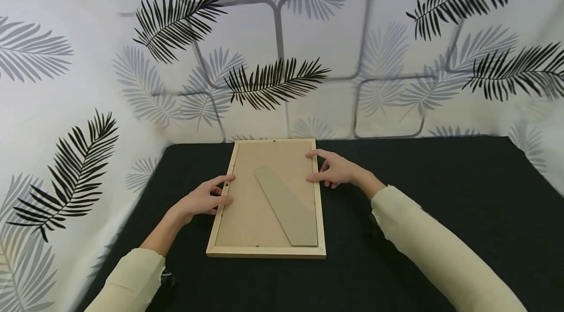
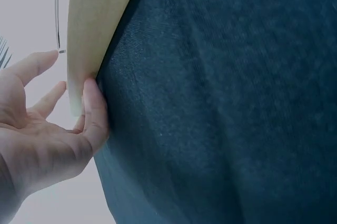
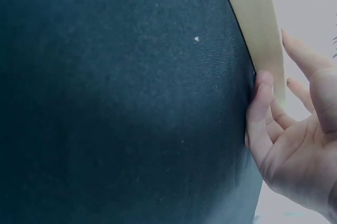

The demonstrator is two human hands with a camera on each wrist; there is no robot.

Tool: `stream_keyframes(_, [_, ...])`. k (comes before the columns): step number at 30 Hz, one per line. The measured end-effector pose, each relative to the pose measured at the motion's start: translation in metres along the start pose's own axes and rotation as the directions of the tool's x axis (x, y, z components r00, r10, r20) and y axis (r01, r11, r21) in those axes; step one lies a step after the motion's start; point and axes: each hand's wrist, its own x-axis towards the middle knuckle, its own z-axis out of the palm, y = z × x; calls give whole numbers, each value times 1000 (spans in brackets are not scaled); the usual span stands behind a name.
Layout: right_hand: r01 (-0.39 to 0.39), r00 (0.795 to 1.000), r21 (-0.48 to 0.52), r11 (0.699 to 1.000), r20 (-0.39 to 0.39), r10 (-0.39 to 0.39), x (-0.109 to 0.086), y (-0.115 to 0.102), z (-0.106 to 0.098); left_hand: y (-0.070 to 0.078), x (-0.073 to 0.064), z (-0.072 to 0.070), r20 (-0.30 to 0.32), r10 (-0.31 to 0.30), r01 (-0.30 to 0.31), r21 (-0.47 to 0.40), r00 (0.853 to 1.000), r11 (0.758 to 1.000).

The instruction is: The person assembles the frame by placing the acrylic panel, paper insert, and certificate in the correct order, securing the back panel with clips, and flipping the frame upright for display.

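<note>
While the left hand [image 1: 203, 198] and, slightly farther, the right hand [image 1: 337, 168] are gripping its long sides, the picture frame [image 1: 251, 206] is lying over the table [image 1: 423, 180] between them. Its long axis is running near to far

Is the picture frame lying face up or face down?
Face down: in the head view its backing board and diagonal support leg are uppermost, with no picture side showing.
</note>
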Motion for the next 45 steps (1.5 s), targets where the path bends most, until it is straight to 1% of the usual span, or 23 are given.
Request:
stream_keyframes(6, [-8, 1000, -14, 1000, -8, 8, 1, -1, 1, -1, 1, 1, -6, 7, -7, 25, 1000, 1000])
stream_keyframes(11, [-7, 999, -23, 1000, -37, 7, 0, -1, 5, -3, 1, 1, -39, 8, -6, 30, 999, 1000])
stream_keyframes(15, [26, 998, -38, 999, -55, -28, -2, 1, 7, -5, 1, 4, -65, -5, 6, 22, 998, 1000])
stream_keyframes(19, [90, 995, -38, 995, -50, -92, -5, 7, 7, -5, -2, 6, -74, -1, 1, 4, 997, 1000])
stream_keyframes(23, [141, 990, 18, 990, -22, -140, -11, 13, 4, -5, -8, 6, -64, 15, -16, -9, 998, 1000])
stream_keyframes(25, [142, 990, 51, 989, -3, -142, -16, 14, 2, -6, -11, 5, -46, 25, -26, -19, 999, 999])
stream_keyframes(27, [145, 989, 64, 987, 27, -147, -20, 14, 1, -8, -14, 4, -25, 33, -34, -33, 999, 999])
stream_keyframes(30, [157, 984, 42, 987, 82, -160, -24, 13, 2, -10, -18, 3, -1, 40, -40, -57, 999, 998])
stream_keyframes(33, [185, 975, 4, 983, 128, -184, -26, 11, 5, -10, -21, 4, 2, 45, -44, -64, 999, 997])
stream_keyframes(36, [202, 970, -19, 979, 141, -197, -27, 9, 9, -11, -20, 5, -9, 43, -44, -67, 999, 997])
stream_keyframes(39, [217, 966, -20, 976, 151, -212, -28, 7, 11, -12, -19, 6, -17, 37, -38, -65, 999, 997])
stream_keyframes(41, [210, 964, -11, 978, 169, -205, -29, 6, 10, -12, -19, 7, -18, 32, -33, -63, 999, 997])
stream_keyframes(45, [163, 965, 11, 987, 206, -162, -30, 4, 8, -12, -18, 7, -25, 23, -24, -49, 999, 998])
